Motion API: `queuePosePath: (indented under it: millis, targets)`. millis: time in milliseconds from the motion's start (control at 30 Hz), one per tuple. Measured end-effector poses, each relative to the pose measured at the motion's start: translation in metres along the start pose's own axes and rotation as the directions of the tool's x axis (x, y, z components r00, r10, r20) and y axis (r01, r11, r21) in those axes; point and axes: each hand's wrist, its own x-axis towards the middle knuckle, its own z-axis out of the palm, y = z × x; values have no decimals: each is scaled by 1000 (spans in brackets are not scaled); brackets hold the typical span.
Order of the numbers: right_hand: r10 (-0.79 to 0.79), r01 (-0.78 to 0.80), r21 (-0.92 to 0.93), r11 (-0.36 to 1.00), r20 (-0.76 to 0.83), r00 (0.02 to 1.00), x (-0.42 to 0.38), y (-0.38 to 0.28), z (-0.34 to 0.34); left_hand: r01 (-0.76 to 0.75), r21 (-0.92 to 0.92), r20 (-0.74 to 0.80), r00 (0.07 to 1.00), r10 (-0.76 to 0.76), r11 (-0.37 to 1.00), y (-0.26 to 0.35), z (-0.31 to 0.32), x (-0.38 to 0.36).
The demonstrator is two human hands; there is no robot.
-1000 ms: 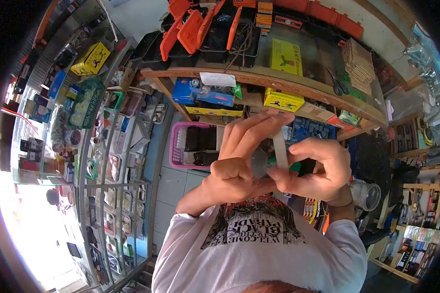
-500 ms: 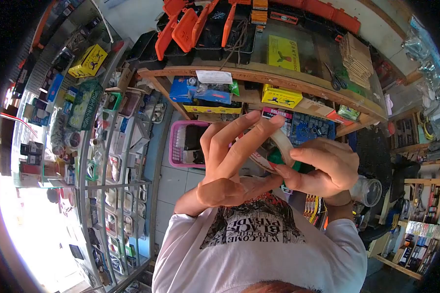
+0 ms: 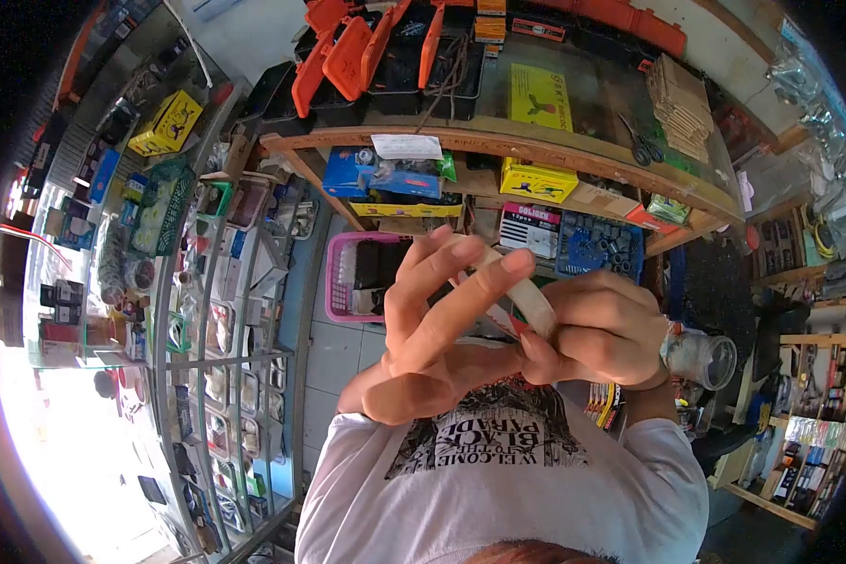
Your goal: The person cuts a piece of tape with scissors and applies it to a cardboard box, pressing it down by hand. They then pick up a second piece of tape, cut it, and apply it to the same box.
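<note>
I hold a roll of pale tape (image 3: 533,305) in front of my chest, tilted so that its outer band faces up and right. My left hand (image 3: 432,329) grips the roll from the left, with its fingers reaching over the far rim and its thumb low. At the near right edge of the roll, my right hand (image 3: 606,329) is closed in a pinch, its fingers curled and its thumb against the band. A small red bit shows beside that thumb. The inside of the roll is mostly hidden behind my fingers.
Ahead is a glass-topped wooden counter (image 3: 484,141) with orange-lidded cases (image 3: 348,66), scissors (image 3: 641,146) and cardboard pieces. Below are a yellow box (image 3: 539,180), a blue basket (image 3: 600,246) and a pink basket (image 3: 340,282). Stocked glass shelves (image 3: 221,362) stand left; a clear jar (image 3: 705,360) is right.
The tape roll has turned from showing its open ring to showing more of its outer band. My right hand has moved slightly left and curled tighter; my left hand has tilted with the roll.
</note>
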Motion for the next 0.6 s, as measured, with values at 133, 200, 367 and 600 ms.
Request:
queuePosePath:
  millis: [133, 200, 367, 600]
  targets:
    - [30, -26, 63, 998, -62, 998, 3, 0, 4, -12, -71, -63, 998, 7, 997, -4, 0, -1]
    - [78, -74, 60, 995, -72, 994, 5, -4, 4, -18, -42, -62, 998, 15, 999, -4, 0, 1]
    - [2, 4, 77, 997, -81, 997, 5, 2, 5, -27, 14, 3, 1000, 27, 1000, -2, -4, 7]
    - [-14, 16, 59, 998, -33, 999, 1, 2, 1, -30, -92, -103, 994, 20, 995, -5, 6, 3]
